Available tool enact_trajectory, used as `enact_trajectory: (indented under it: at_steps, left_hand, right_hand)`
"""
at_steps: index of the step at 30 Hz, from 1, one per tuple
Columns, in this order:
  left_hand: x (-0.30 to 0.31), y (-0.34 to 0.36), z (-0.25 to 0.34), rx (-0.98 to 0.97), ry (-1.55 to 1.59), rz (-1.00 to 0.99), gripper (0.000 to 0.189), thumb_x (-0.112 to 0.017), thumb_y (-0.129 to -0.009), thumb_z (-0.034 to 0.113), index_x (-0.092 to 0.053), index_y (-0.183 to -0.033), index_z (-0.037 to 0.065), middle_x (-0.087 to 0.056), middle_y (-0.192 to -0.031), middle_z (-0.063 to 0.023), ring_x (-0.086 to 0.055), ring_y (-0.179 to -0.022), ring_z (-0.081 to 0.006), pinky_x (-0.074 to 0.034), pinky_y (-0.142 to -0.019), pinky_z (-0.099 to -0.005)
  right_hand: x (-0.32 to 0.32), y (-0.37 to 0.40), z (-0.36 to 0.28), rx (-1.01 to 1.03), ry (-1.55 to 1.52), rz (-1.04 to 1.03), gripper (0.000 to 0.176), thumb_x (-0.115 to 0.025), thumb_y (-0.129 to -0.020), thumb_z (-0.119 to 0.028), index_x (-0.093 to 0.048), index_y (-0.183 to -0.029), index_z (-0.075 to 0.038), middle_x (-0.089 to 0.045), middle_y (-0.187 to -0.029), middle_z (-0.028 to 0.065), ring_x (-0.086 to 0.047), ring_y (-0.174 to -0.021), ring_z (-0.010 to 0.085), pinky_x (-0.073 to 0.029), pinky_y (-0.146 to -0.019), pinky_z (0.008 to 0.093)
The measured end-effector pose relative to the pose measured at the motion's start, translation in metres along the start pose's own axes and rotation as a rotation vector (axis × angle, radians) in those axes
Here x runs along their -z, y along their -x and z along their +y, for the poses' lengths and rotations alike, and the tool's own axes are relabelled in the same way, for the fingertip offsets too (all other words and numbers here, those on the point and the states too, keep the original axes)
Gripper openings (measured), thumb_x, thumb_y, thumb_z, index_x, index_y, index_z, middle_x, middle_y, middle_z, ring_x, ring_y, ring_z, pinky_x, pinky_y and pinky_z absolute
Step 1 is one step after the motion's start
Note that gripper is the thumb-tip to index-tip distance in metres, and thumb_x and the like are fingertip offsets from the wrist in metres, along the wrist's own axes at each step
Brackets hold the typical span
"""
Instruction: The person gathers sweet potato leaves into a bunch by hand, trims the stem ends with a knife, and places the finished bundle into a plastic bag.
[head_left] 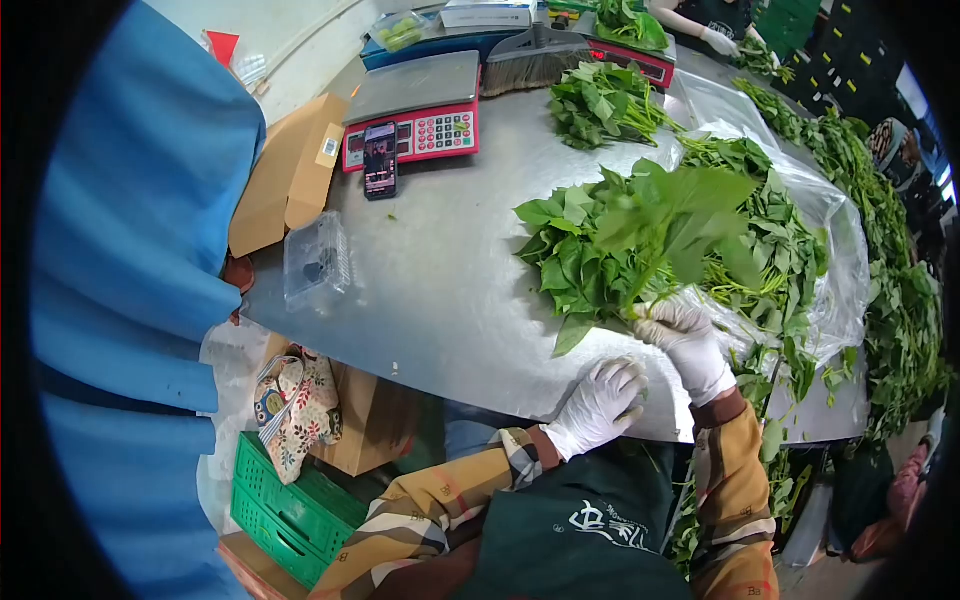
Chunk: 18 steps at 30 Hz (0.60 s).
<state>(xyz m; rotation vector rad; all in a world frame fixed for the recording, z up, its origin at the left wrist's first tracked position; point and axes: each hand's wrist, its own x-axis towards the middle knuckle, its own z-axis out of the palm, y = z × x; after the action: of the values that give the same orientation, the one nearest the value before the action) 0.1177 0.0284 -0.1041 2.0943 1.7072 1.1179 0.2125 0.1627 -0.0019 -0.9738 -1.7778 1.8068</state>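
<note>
My right hand (685, 345), in a white glove, is closed on the stems of some leafy greens (680, 215), whose leaves are blurred by motion. My left hand (598, 408), also gloved, hovers by the near table edge with fingers loosely bent, thumb apart and nothing seen in it. Just beyond my hands lies a pile of green leaves (575, 250) on the metal table (430, 270). To the right, more leafy stems (775, 240) rest on clear plastic sheeting (840, 220).
A red scale (415, 105) with a phone (380, 160) against it stands at the back left, near a brush (535, 65). A clear plastic box (315, 260) sits by the left edge. Green crates (290, 510) are below. Another person's gloved hand (720, 42) is at the far side.
</note>
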Motion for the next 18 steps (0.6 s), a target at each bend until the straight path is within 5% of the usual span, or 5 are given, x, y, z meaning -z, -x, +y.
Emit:
enact_trajectory:
  at_steps: [3,8,14,18]
  left_hand:
    - [0.002,-0.001,0.000,0.015,0.065,0.075,0.038,-0.070,-0.078,0.018,-0.056,-0.112,0.008,-0.055,-0.116,-0.0116,-0.050,-0.117,-0.0325,-0.040,-0.102,-0.0462]
    - [-0.004,0.002,-0.006,0.042,0.139,0.160,0.030,-0.068,-0.079,0.016,-0.058,-0.106,0.008,-0.058,-0.109,-0.0124,-0.054,-0.109,-0.0336,-0.042,-0.100,-0.0469]
    - [0.000,0.002,0.000,0.061,0.121,0.163,0.027,-0.070,-0.079,0.013,-0.063,-0.104,0.007,-0.060,-0.101,-0.0133,-0.057,-0.101,-0.0348,-0.046,-0.090,-0.0451]
    - [-0.004,0.000,-0.003,0.050,0.135,0.183,0.026,-0.069,-0.079,0.013,-0.064,-0.104,0.006,-0.061,-0.101,-0.0162,-0.055,-0.105,-0.0386,-0.046,-0.095,-0.0463]
  right_hand:
    - [-0.008,0.010,0.005,-0.072,-0.082,0.036,0.021,-0.074,-0.083,-0.003,-0.071,-0.104,0.002,-0.071,-0.086,0.0026,-0.061,-0.075,0.0079,-0.050,-0.071,0.0238]
    - [-0.002,0.014,0.036,0.143,0.150,0.025,0.020,-0.073,-0.085,-0.006,-0.073,-0.104,-0.001,-0.071,-0.091,0.0011,-0.060,-0.077,0.0054,-0.050,-0.069,0.0219]
    - [-0.002,0.028,0.037,-0.020,0.011,0.021,0.016,-0.070,-0.086,-0.003,-0.072,-0.102,-0.001,-0.070,-0.090,0.0002,-0.060,-0.078,0.0053,-0.050,-0.070,0.0219]
    - [0.000,0.034,0.037,-0.016,-0.106,0.010,0.019,-0.070,-0.087,-0.002,-0.070,-0.106,0.001,-0.070,-0.093,0.0009,-0.061,-0.081,0.0062,-0.050,-0.073,0.0213]
